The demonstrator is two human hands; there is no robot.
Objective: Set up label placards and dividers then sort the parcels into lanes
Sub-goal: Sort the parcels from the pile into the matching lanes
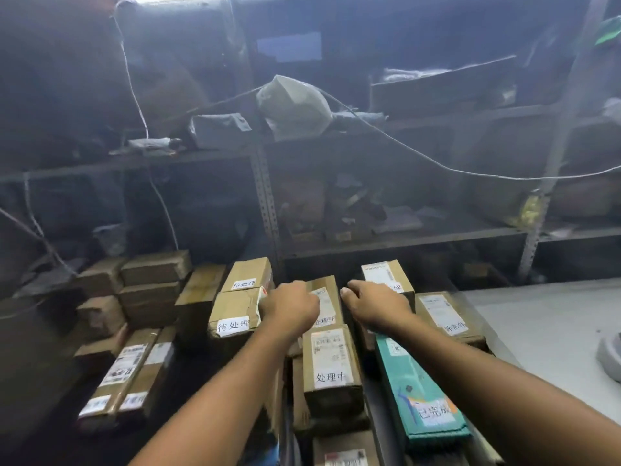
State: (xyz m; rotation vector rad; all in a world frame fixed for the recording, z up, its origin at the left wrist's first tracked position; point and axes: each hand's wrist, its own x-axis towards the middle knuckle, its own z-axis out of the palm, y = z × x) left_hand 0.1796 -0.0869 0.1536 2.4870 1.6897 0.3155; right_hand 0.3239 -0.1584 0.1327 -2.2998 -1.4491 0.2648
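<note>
Labelled cardboard parcels lie in lanes on the floor. My left hand (291,306) and my right hand (373,301) reach to the far brown parcel (325,299) of the middle lane, fingers curled at its left and right sides. In front of it lies another brown parcel (331,368) with a white placard. Two boxes, the nearer one (233,314) taped and the farther one (248,274) behind it, make up the left lane. A teal parcel (418,395) and a brown box (386,272) lie in the right lane. The fingertips of both hands are hidden.
A further labelled box (443,316) lies at the far right beside grey floor (554,331). Stacked brown boxes (151,284) and two long cartons (126,375) sit at the left. A metal shelf rack (265,203) with bags and a hanging cord (437,163) rises behind.
</note>
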